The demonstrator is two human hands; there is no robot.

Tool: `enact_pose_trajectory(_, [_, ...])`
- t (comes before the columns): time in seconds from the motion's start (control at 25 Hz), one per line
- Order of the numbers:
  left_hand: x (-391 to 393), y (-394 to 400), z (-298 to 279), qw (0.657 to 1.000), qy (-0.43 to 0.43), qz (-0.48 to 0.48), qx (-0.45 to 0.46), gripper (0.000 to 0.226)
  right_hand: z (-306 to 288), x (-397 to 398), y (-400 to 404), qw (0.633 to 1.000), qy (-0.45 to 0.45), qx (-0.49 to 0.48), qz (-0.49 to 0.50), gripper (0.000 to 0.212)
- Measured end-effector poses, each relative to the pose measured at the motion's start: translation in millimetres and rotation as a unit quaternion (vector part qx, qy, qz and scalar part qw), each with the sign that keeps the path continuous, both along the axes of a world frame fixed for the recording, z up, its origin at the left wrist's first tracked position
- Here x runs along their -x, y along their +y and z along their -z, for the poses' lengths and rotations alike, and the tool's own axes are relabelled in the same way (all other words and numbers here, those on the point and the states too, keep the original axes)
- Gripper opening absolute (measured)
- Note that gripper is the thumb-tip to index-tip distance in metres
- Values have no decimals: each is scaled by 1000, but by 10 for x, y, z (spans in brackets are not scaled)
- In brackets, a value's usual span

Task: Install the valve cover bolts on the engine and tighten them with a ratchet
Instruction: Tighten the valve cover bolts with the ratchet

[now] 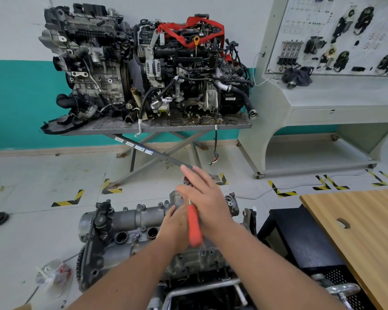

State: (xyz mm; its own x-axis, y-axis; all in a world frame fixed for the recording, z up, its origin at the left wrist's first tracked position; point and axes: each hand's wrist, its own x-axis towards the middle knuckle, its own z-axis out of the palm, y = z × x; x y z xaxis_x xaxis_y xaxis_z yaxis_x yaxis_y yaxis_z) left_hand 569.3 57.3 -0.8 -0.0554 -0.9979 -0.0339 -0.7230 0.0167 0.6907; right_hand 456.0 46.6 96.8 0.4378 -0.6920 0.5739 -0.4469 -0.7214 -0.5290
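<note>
A grey engine with its valve cover (130, 218) stands low in front of me. Several small bolts (139, 206) sit along the cover's far edge. A tool with an orange handle (194, 229) and a thin metal shaft stands nearly upright over the cover's right end. My left hand (173, 229) lies against the handle's left side, fingers pointing up and forward. My right hand (206, 198) presses on its right side with straight fingers reaching forward. The handle is squeezed between both palms. The tool's tip is hidden behind my hands.
Two larger engines (143, 63) rest on a scissor lift table (166, 126) by the far wall. A training board (334, 34) is at the upper right, a wooden table (356, 231) at the right, a black cabinet (300, 238) beside it. A plastic bag (52, 274) lies on the floor, lower left.
</note>
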Motion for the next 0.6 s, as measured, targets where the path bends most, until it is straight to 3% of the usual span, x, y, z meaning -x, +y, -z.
enact_pose_trajectory(0.04, [3,-8,17,999,27,-14,14,45,-12,9,-78,985,102,135,22,23])
enact_pose_trajectory(0.12, [1,-42,31,998,-43,7,50,42,-166,66,-229,952,220,209,30,14])
enact_pose_trajectory(0.24, [-55,-94,128,985,-162,26,59,45,-459,92,-322,907,389,156,35,41])
enact_pose_trajectory(0.36, [-70,-127,233,983,-174,40,36,56,-659,-2,-457,884,466,32,28,46])
enact_pose_trajectory(0.44, [-60,-128,231,981,-184,36,38,65,-729,-59,-503,903,411,-126,17,41])
enact_pose_trajectory(0.52, [-47,-119,210,980,-189,34,43,70,-705,-63,-517,902,209,-378,-8,30])
enact_pose_trajectory(0.6, [-30,-99,187,979,-195,31,45,68,-623,-71,-404,808,-65,-583,-59,13])
